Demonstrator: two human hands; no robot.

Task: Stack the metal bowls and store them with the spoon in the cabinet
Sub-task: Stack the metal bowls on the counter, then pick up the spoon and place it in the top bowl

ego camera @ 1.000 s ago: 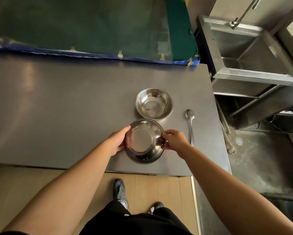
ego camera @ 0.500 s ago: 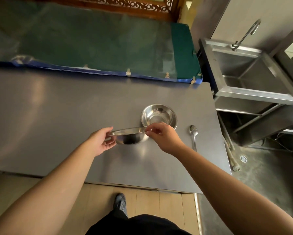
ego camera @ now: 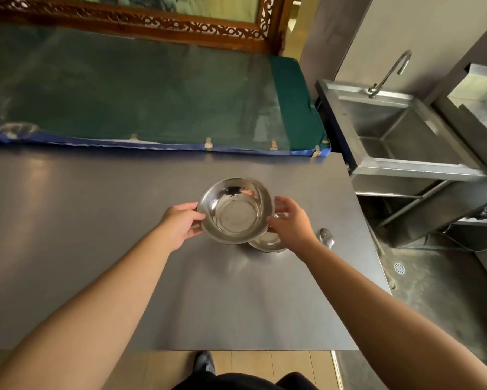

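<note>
The top bowl [ego camera: 234, 211] is pinched at its rim by the fingers [ego camera: 195, 218] of the left hand [ego camera: 180, 225]. The fingers [ego camera: 282, 202] of the right hand [ego camera: 290, 223] are spread open by the far rim; whether it is touched cannot be told. The bowl is held tipped, just above the second bowl [ego camera: 267, 242], which sits on the grey surface [ego camera: 96, 235]. The spoon [ego camera: 326, 238] lies just beside it. The bowl is likely light, hard and slippery, so the rim is best held on two sides. Both arms are stretched forward, wrists turned inward.
</note>
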